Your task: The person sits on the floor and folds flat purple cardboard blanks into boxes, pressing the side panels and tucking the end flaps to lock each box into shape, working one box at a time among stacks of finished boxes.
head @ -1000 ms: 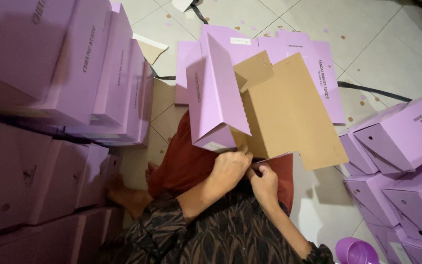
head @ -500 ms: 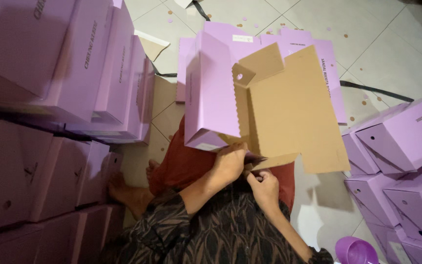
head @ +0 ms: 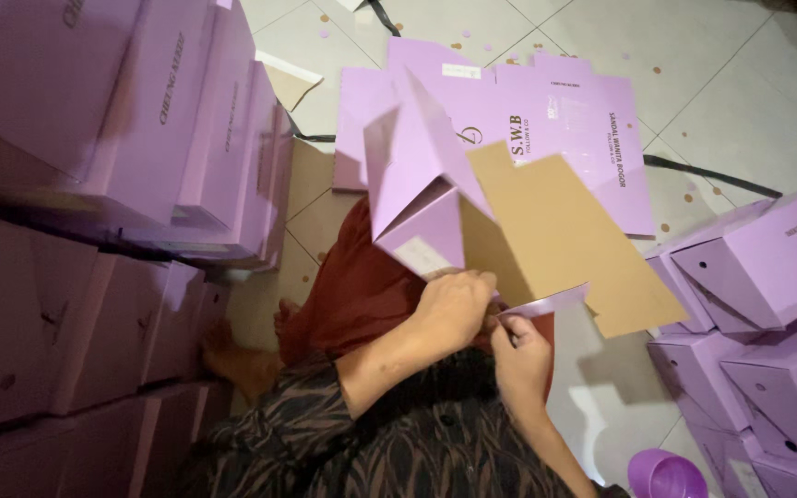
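Both hands grip the half-folded purple box blank [head: 472, 198] at its near edge. Left hand [head: 454, 309] is closed over the lower corner of the folded purple panel; right hand [head: 520, 355] pinches a narrow purple flap [head: 546, 302] between thumb and fingers, just right of the left hand, the two nearly touching. Brown inner face of the blank fans up and right from the grip, tilted. Flat purple blanks [head: 565, 120] lie on the tiled floor [head: 721, 101] beyond it. Folded purple boxes are stacked left [head: 113, 138] and right [head: 767, 304] of the grip. Purple cup [head: 661, 475] sits below right, well apart.
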